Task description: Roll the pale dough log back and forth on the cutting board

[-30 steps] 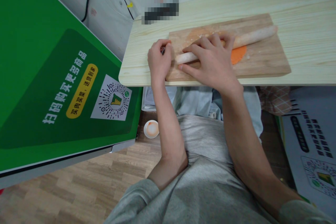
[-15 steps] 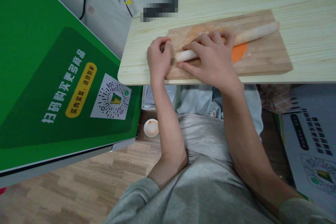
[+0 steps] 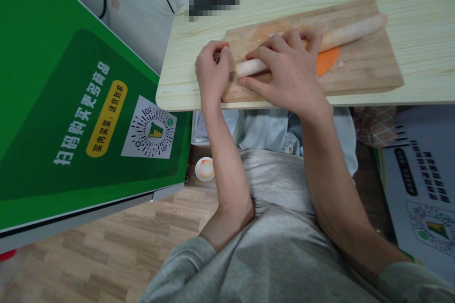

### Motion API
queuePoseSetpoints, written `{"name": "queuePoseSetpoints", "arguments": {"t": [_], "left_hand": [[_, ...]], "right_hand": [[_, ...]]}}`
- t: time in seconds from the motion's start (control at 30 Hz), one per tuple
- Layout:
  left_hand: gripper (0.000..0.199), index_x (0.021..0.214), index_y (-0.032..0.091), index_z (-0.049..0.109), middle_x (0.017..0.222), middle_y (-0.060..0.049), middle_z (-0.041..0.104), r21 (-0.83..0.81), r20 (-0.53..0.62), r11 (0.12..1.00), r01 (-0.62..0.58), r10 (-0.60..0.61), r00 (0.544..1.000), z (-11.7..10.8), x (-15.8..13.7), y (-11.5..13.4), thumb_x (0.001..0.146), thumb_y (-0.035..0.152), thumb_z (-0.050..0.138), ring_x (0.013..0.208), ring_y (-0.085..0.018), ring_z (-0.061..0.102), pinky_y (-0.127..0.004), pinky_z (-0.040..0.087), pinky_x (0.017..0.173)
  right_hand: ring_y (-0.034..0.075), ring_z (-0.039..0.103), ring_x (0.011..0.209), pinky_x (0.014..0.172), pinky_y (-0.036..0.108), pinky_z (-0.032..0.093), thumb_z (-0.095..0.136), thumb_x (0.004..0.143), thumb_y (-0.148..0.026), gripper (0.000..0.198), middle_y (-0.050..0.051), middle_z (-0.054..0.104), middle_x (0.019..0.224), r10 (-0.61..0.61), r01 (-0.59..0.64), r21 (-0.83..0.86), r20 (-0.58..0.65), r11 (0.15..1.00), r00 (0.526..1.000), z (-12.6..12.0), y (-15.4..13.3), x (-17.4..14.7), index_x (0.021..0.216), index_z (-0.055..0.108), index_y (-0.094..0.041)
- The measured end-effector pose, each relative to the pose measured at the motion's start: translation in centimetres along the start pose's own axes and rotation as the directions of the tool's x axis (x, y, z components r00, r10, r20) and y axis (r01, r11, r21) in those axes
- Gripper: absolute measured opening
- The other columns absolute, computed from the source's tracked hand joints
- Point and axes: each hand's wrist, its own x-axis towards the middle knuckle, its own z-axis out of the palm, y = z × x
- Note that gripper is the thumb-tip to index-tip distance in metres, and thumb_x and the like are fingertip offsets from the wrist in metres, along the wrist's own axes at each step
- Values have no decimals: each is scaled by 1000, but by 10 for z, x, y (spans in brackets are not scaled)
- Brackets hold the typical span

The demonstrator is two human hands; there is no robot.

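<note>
A wooden rolling pin (image 3: 351,31), pale with flour, lies slantwise across a wooden cutting board (image 3: 377,73). Over the pin's left half is my right hand (image 3: 289,64), its fingers curved across the far side and the thumb on the near side. From under the pin shows a flat, rounded piece of orange dough (image 3: 327,61); the rest of it is hidden by pin and hand. At the board's left edge my left hand (image 3: 213,68) is curled, thumb and forefinger bent towards each other. What lies between those fingers I cannot make out.
The board rests on a light wooden table (image 3: 426,52) near its front edge. A large green panel (image 3: 35,104) stands close on the left. Below are a small white dish (image 3: 205,169) and a printed grey box (image 3: 423,151). Flour marks the board.
The view has tilted slightly, so table and board sit a little higher. Both hands and the rolling pin keep nearly the same places on the board.
</note>
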Motion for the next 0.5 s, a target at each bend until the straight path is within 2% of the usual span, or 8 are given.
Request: {"name": "queuePoseSetpoints", "arguments": {"t": [0.1,0.2,0.33,0.5], "left_hand": [[17,108,31,67,119,0,79,2,25,1000,28,-28,999,0,2,-2,111,46,59,127,-23,65,-45,47,119],[25,113,26,66,123,-1,78,-8,47,999,46,-46,998,1,3,-3,115,48,53,130,-22,62,-46,42,121],[26,107,31,66,121,-4,77,13,31,1000,12,-12,999,0,2,0,112,54,55,126,-23,66,-46,48,119],[15,103,33,68,117,-3,80,38,3,999,-3,3,1000,-1,1,3,106,45,59,122,-22,69,-43,52,116]], "right_hand": [[53,45,146,113,82,22,45,97,-73,56,1,81,132,5,-5,3,9,1000,1000,-1,-1,0,141,72,-54],[50,46,146,114,81,23,34,96,-80,65,-2,79,137,11,-11,-13,-2,1000,1000,0,-1,0,143,71,-56],[50,45,148,113,81,21,27,92,-83,74,-4,77,142,12,-12,-22,4,1000,1000,1,1,0,150,66,-58],[54,43,148,111,82,17,35,90,-79,72,-3,81,134,10,-10,-1,15,1000,1000,1,1,1,153,64,-59]]}}
